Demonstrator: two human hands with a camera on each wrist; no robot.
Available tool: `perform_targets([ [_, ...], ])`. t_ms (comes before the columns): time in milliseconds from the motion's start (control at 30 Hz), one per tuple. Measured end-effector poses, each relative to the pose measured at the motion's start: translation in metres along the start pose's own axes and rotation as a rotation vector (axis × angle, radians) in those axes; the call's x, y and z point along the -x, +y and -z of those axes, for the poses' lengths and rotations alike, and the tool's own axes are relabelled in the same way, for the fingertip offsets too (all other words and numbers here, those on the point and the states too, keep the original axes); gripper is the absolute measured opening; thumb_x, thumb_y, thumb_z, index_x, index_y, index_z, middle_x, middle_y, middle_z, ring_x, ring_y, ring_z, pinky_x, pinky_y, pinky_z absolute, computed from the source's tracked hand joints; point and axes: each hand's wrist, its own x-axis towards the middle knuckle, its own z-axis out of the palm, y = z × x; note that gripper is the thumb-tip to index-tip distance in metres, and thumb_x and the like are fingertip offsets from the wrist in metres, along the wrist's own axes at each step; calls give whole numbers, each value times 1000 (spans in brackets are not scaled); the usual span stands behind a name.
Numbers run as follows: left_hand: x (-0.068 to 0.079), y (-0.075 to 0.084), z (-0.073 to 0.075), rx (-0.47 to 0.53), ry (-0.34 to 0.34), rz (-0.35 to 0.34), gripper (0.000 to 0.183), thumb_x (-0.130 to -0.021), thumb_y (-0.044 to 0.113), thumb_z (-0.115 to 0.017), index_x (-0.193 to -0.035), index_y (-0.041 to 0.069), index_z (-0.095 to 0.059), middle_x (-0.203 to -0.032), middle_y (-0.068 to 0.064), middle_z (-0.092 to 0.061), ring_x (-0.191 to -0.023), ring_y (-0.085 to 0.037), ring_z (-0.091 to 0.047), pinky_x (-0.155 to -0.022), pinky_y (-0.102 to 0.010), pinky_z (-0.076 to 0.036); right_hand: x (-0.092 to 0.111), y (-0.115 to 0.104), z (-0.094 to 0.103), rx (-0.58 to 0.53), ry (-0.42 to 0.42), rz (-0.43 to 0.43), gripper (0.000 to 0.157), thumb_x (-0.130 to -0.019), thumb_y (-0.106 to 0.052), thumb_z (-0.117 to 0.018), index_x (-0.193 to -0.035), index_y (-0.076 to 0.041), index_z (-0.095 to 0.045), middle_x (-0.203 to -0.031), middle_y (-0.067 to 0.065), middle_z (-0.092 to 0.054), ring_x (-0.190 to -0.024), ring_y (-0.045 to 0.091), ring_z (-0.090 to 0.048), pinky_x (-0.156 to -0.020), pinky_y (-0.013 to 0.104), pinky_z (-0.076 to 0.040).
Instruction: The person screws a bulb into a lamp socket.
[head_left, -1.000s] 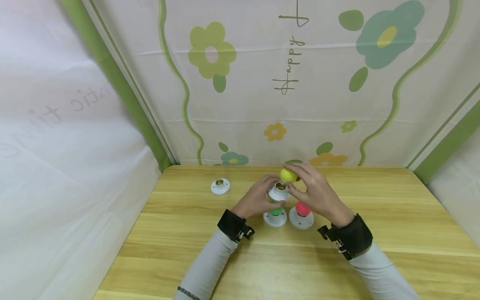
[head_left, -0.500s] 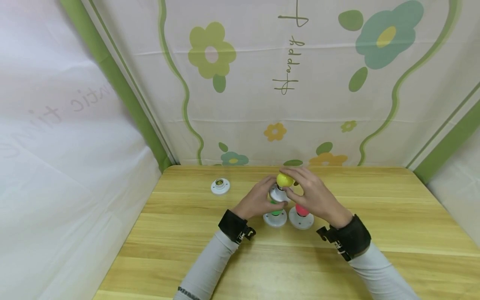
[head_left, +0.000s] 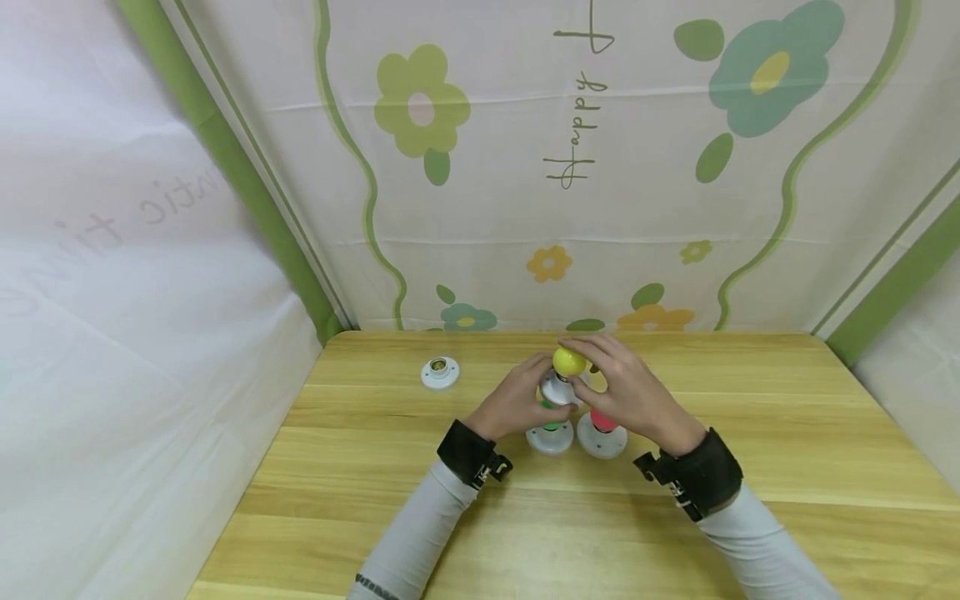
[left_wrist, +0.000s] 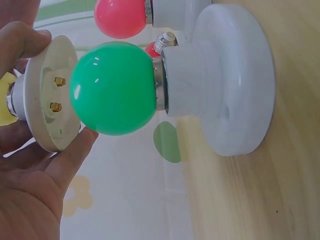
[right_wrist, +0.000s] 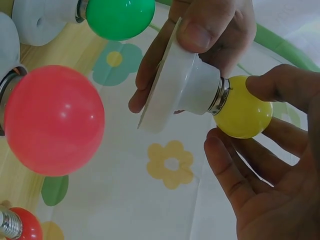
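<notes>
My left hand (head_left: pixel 513 397) grips a round white lamp holder (right_wrist: pixel 172 85) by its edge, above a green bulb (left_wrist: pixel 115 90). The holder's underside with brass screws shows in the left wrist view. My right hand (head_left: pixel 633 387) pinches a yellow bulb (right_wrist: pixel 243 107) between thumb and fingers. The bulb's metal base sits in the holder's socket, with a narrow metal band still showing. That green bulb stands in its own white holder (head_left: pixel 550 443) on the table. Beside it a pinkish-red bulb (right_wrist: pixel 55 120) stands in another white holder (head_left: pixel 602 446), partly covered by my right hand in the head view.
A white lamp holder (head_left: pixel 440 375) with a bare socket lies at the table's back left. A loose red bulb (right_wrist: pixel 30 226) with its screw base showing lies behind the pinkish-red one. The wooden table (head_left: pixel 525 533) ends at a flower-printed fabric wall (head_left: pixel 480 200).
My right hand has brought the yellow bulb down and left into the socket of the held lamp holder. In the last half second both hands have hardly moved.
</notes>
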Motion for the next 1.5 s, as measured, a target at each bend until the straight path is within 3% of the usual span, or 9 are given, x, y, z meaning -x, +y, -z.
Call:
perform_targets([
  [233,0,1,1,3,6,-22,66,-84,28,-73,-141,15,-43,-134,-2,-50,-116,-8,-50,-94,-18,-46,-1,0,0,5,12,-32,51,-82,-22,-76,-128,-10,-57,-123,4,-57,-97,12,-53,-74,31,-53],
  [433,-1,3,1,-6,10,-33,64,-84,31,-72,-139,14,-45,-132,-1,-51,-114,-7,-50,-92,-17,-47,-2,0,0,-17,23,-51,51,-80,-24,-78,-123,-8,-55,-115,2,-56,-91,10,-52,-71,33,-54],
  [767,0,5,4,-10,3,-33,62,-85,31,-72,-137,12,-45,-128,-2,-53,-111,-8,-52,-92,-15,-46,-1,-2,0,10,5,24,51,-87,-23,-71,-133,-11,-55,-134,7,-54,-123,20,-47,-93,40,-50],
  [1133,1,8,6,13,6,-11,61,-85,29,-72,-138,13,-46,-133,-3,-51,-114,-9,-51,-93,-18,-46,0,-3,4,-7,4,13,52,-86,-17,-67,-135,-9,-55,-137,6,-53,-126,22,-46,-100,44,-46],
  [1500,0,11,6,-7,16,-33,62,-85,32,-73,-138,12,-46,-134,-4,-51,-114,-9,-51,-91,-16,-47,1,-3,4,63,31,25,56,-81,-25,-78,-131,-12,-58,-128,6,-57,-114,21,-54,-88,40,-53],
])
